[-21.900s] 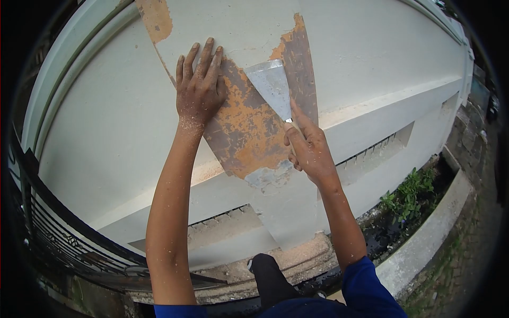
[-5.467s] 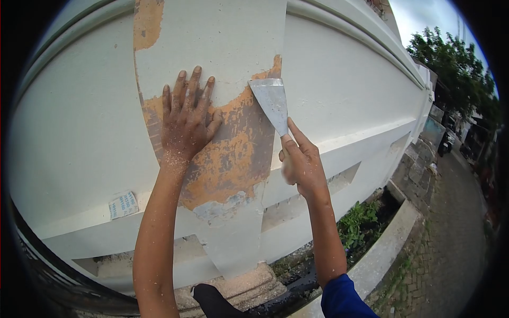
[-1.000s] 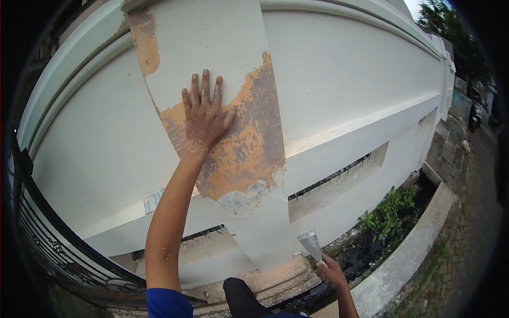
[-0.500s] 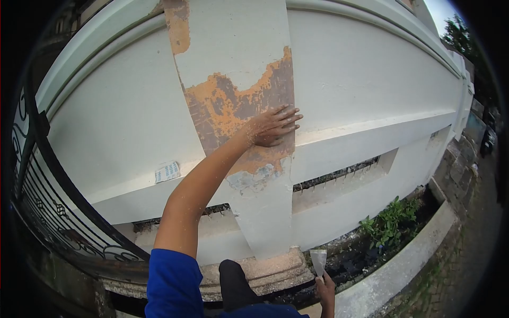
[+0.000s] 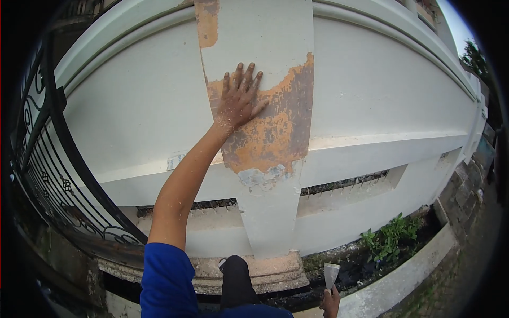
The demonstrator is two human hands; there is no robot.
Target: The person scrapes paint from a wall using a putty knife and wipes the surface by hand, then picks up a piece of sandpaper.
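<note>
My left hand lies flat with spread fingers on a white pillar, its fingertips over the upper edge of a scraped patch. That patch shows orange and grey-brown beneath the peeled paint, with pale grey flaking at its lower end. Light specks of dust dot my left hand and forearm. Low at the right, my right hand is closed around the handle of a putty knife, whose broad blade points up, away from the wall surface.
A black iron gate stands at the left. A small printed paper packet rests on the wall ledge, partly behind my forearm. Below runs a dark drainage ditch with a green plant and a concrete edge.
My left hand has moved up and left across the scraped patch, from its right edge to its upper left. The putty knife stays low in my right hand. The view has shifted slightly.
</note>
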